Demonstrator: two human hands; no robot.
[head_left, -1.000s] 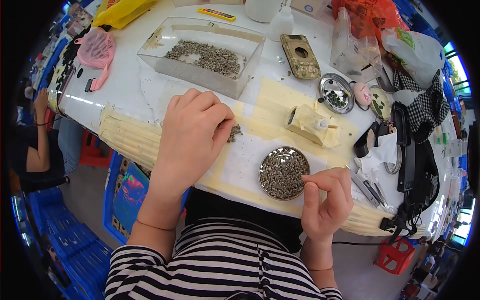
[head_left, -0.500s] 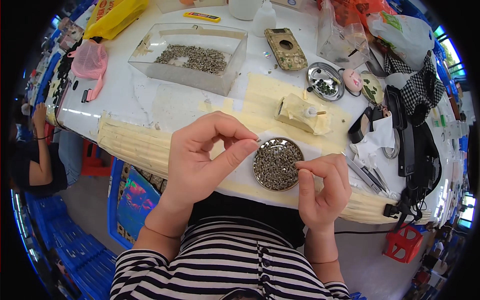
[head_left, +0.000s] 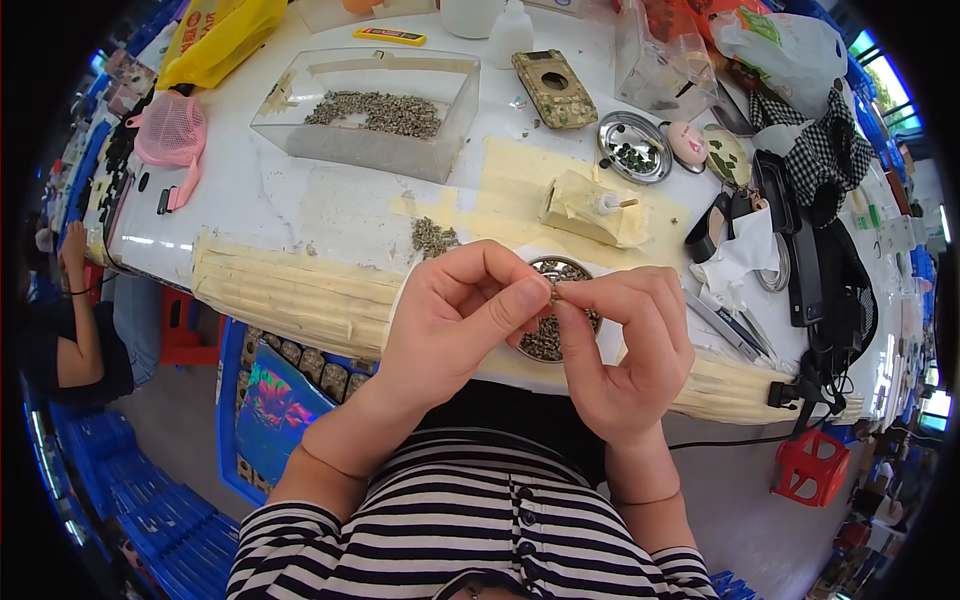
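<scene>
My left hand (head_left: 455,325) and my right hand (head_left: 632,345) meet, fingertips touching, over a round metal dish (head_left: 596,268). Small grey metal pieces (head_left: 542,345) fill the dish, which my fingers partly cover. A tiny metal piece shows at the pinched thumb and forefinger of my left hand. My right thumb and forefinger are pinched against the same spot; what they hold is too small to make out. Beyond my left hand, a loose pile of similar metal pieces (head_left: 433,237) lies on the table.
A clear box (head_left: 375,158) holding more metal pieces stands at the far left. Beyond the dish is a tape-wrapped block (head_left: 590,212); farther back lie a camouflage-patterned case (head_left: 568,105) and a dish of dark bits (head_left: 640,135). Tweezers (head_left: 725,325) lie at right. Another person's arm (head_left: 80,310) shows far left.
My right hand has lifted from the dish and moved left to meet my left fingertips. The left hand has shifted slightly right, uncovering the loose pile. The whole view has shifted a little.
</scene>
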